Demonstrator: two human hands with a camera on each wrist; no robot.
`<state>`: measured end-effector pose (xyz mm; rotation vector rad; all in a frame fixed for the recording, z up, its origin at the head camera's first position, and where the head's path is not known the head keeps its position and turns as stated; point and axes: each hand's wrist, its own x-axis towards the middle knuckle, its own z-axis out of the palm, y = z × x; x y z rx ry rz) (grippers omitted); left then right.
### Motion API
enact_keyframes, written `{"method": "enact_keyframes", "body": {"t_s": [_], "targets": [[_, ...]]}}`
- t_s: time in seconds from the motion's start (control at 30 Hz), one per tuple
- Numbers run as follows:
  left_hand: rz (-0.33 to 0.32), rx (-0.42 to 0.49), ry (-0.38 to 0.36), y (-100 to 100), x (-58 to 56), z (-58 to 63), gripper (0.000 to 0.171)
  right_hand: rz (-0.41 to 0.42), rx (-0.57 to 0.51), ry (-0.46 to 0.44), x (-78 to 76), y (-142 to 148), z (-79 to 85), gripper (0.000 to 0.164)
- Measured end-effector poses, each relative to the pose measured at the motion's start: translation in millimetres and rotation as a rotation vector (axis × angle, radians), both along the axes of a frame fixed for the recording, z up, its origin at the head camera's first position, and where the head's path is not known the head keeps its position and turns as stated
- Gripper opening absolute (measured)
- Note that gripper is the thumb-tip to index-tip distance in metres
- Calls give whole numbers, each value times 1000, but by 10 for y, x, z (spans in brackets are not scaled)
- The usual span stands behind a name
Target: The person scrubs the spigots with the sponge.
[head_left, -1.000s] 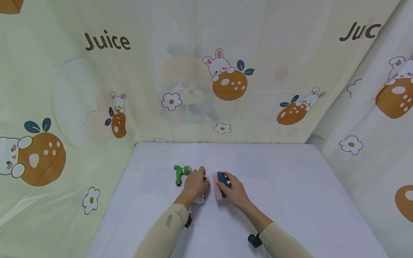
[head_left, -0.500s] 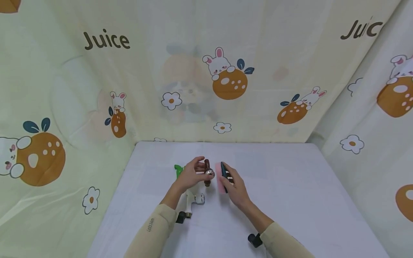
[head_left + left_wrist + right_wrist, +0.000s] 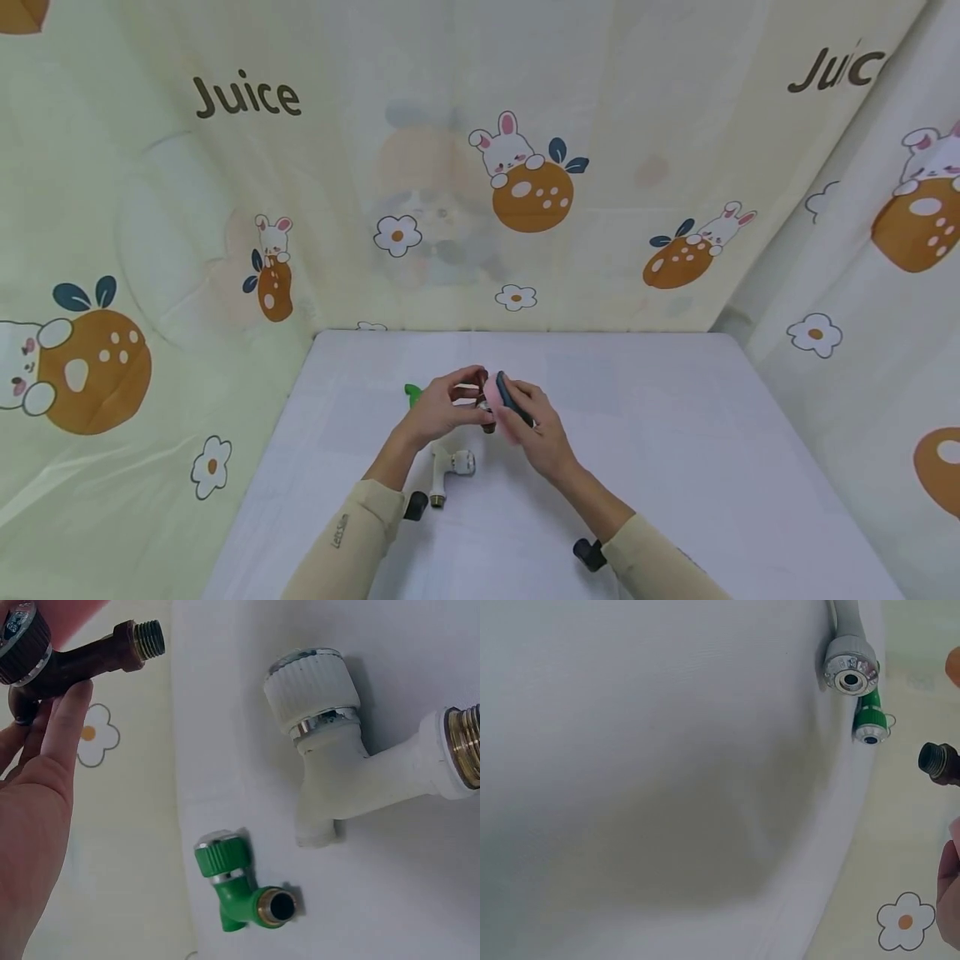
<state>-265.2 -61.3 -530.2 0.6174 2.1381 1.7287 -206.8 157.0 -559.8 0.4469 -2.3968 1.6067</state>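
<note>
My left hand (image 3: 441,408) holds a dark brown tap (image 3: 79,669) with a ribbed knob and a threaded brass end, raised over the table. The fingers (image 3: 69,724) support its body from below in the left wrist view. In my right hand (image 3: 547,440) is a pink sponge (image 3: 492,392) with a dark teal grip (image 3: 513,402). Its pink face is right at the tap's knob and covers part of it in the head view. Only a sliver of the right hand shows at the right wrist view's edge.
A white tap (image 3: 330,776) lies on the white table (image 3: 675,450), just below the left forearm. Farther back lies a green tap (image 3: 240,896), mostly hidden by the left hand in the head view. A printed curtain (image 3: 615,275) hangs behind the table.
My left hand has lifted the brown tap and turned it into view. The sponge in my right hand has moved up and left, tilting against the tap's knob.
</note>
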Motion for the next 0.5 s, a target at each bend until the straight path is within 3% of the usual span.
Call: {"method": "enact_keyframes", "body": {"t_s": [0.23, 0.5], "targets": [[-7, -25, 56, 43, 40, 88, 84, -4, -5, -3, -9, 0, 65, 51], [-17, -41, 56, 63, 81, 151, 81, -12, -4, -9, -8, -6, 46, 51]]}}
